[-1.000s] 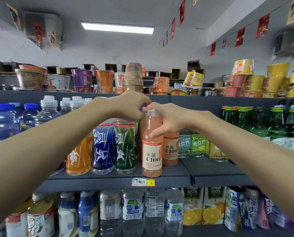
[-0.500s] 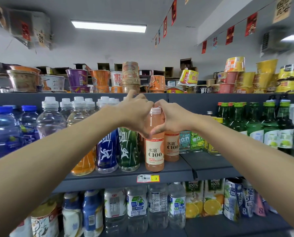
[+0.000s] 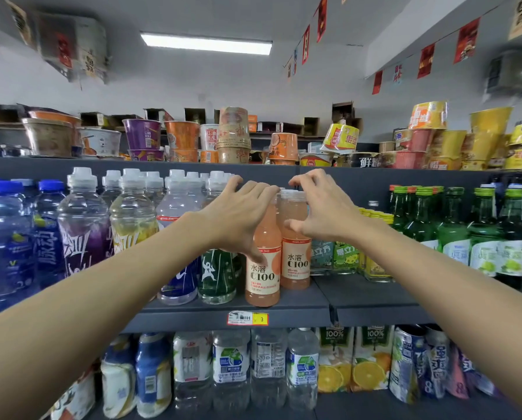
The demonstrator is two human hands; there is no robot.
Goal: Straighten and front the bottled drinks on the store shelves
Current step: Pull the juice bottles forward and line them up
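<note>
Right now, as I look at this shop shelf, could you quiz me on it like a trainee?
1. True or false: the front pale pink plastic C100 bottle stands upright on the dark grey middle shelf.
2. Fill in: the number on the yellow-and-white price tag is ___.
3. The top shelf holds: A) paper instant-noodle cups B) shoes C) bread.
Key: 1 true; 2 3; 3 A.

Bright, even light from a ceiling tube (image 3: 205, 43), soft shadows, fisheye bending and blur at edges.
</note>
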